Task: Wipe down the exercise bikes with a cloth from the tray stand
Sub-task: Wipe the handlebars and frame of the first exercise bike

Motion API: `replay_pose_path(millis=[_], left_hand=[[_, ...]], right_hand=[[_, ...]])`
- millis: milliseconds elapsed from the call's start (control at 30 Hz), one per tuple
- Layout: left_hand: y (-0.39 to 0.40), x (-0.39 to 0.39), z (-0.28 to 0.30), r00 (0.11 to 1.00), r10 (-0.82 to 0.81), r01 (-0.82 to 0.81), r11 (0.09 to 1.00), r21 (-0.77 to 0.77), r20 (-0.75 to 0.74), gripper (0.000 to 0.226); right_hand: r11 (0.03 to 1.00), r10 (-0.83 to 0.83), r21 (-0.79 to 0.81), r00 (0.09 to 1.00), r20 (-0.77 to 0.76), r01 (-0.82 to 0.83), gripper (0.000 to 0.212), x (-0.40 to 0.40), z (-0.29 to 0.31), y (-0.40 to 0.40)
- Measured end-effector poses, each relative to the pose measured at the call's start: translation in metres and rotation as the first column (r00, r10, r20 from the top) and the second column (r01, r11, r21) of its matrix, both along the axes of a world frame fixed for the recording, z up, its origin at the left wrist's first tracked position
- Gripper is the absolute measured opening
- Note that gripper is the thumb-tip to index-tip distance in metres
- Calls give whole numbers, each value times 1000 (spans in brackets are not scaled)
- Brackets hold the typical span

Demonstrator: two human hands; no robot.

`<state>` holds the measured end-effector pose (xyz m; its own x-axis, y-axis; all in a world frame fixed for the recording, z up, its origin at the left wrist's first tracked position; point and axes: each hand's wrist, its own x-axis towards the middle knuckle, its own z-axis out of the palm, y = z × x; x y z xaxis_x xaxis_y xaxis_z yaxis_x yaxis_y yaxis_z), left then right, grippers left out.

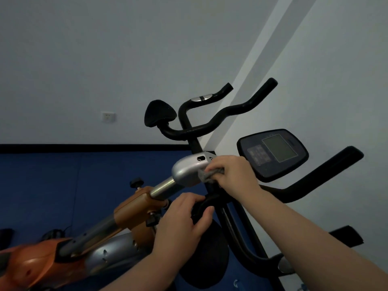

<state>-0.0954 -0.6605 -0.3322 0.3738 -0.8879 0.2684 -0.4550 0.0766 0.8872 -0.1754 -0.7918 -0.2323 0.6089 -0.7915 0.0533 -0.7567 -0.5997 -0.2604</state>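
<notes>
- The right hand (230,173) squeezed a gray cloth (212,175) in its curled fingers.
- The cloth was bunched up small and pressed against the silver cap (189,170) at the top of the orange bike's post.
- That cap sat on a shiny metal tube (162,186), and the tube slid down into an orange clamp (138,203).
- The left hand (184,223) was lower down, just under the cap.
- Its fingers and thumb were wrapped around a black handlebar (201,206) and held it tight.
- The orange bike (37,263) leaned from the bottom left corner of the view up toward the middle.
- A small black knob (136,183) stuck up just above the orange clamp.
- A dark screen box (273,154) was just to the right of the right hand, with a gray-green window in it.
- A second bike stood behind, with a black seat (160,114) and curvy black handlebars (222,114).
- The wall behind was pale gray on top, with a white wall plug (108,117) on it.
- The lower part of the wall was blue (63,185), with a black stripe along its top.
</notes>
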Motion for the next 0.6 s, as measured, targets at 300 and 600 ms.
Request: replay_pose_path(millis=[300,600], left_hand=[[-1,0,1,1000,2,-2,1000,-12,10,25],[-1,0,1,1000,0,0,1000,3,10,23]], right_hand=[[993,-117,32,991,57,116,18,-3,-3,0],[976,-218,11,970,103,218,17,-5,-12,4]])
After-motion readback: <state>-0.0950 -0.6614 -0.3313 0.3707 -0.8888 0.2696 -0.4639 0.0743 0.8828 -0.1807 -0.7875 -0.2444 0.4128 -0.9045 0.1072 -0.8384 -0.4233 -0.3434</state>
